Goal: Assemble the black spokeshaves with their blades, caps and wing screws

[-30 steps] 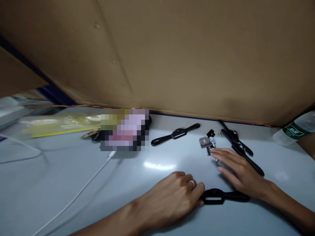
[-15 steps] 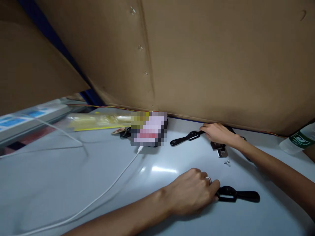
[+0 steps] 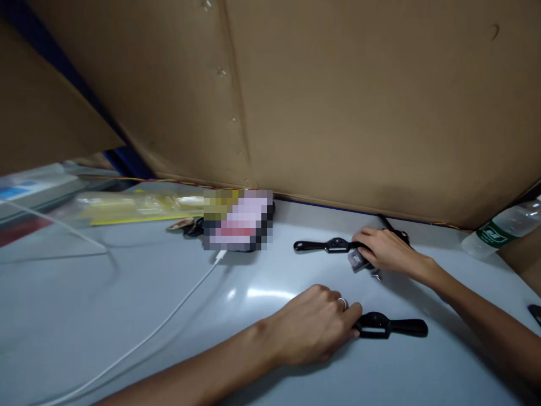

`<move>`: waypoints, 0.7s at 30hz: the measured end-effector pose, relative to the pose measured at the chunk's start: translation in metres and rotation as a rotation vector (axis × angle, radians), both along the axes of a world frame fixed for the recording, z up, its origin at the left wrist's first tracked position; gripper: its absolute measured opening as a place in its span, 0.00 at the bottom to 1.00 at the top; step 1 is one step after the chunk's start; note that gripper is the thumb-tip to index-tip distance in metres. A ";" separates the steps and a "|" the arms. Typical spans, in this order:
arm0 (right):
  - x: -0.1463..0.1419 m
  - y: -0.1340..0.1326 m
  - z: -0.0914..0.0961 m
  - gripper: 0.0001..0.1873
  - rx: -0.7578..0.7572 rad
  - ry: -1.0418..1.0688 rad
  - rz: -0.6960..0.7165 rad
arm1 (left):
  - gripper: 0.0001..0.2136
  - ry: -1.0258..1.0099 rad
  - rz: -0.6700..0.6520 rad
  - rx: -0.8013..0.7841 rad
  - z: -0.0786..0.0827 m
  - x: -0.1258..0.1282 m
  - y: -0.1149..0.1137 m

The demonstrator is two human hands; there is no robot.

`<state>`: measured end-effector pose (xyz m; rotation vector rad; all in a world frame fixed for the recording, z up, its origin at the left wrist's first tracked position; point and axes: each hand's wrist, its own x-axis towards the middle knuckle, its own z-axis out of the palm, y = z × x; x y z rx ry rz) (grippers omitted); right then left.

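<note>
My left hand [image 3: 315,327], a ring on one finger, is curled round the left handle of a black two-handled tool [image 3: 391,326] lying on the pale table [image 3: 127,293]. Farther back, my right hand [image 3: 382,251] grips the right end of a second black two-handled tool [image 3: 323,246], which lies level across the table. A small silver metal piece [image 3: 355,260] sits just under my right hand's fingers, partly hidden. More black tool parts [image 3: 397,231] lie behind that hand, mostly covered.
A cardboard wall [image 3: 338,101] closes off the back of the table. A blurred-out object [image 3: 237,220] with a white cable [image 3: 169,321] sits left of centre. A yellow packet [image 3: 131,207] lies at the left, a clear plastic bottle [image 3: 501,228] at the right.
My right hand went from near the silver piece to the far black tool, took its end and swung it level. My left hand stayed on the near tool's handle.
</note>
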<state>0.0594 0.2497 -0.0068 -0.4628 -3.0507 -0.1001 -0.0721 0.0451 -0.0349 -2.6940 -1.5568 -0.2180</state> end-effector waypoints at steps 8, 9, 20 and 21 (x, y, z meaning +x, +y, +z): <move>0.054 0.004 -0.009 0.16 -0.099 0.285 -0.130 | 0.06 0.005 0.103 -0.013 0.003 -0.018 0.009; 0.059 0.003 -0.013 0.17 -0.102 0.301 -0.130 | 0.06 0.003 0.122 -0.015 0.003 -0.020 0.010; 0.069 -0.015 -0.036 0.19 -0.099 0.285 -0.023 | 0.09 -0.106 0.144 -0.036 -0.006 -0.027 0.007; 0.070 -0.015 -0.035 0.19 -0.101 0.267 -0.016 | 0.09 -0.127 0.142 -0.026 -0.007 -0.027 0.006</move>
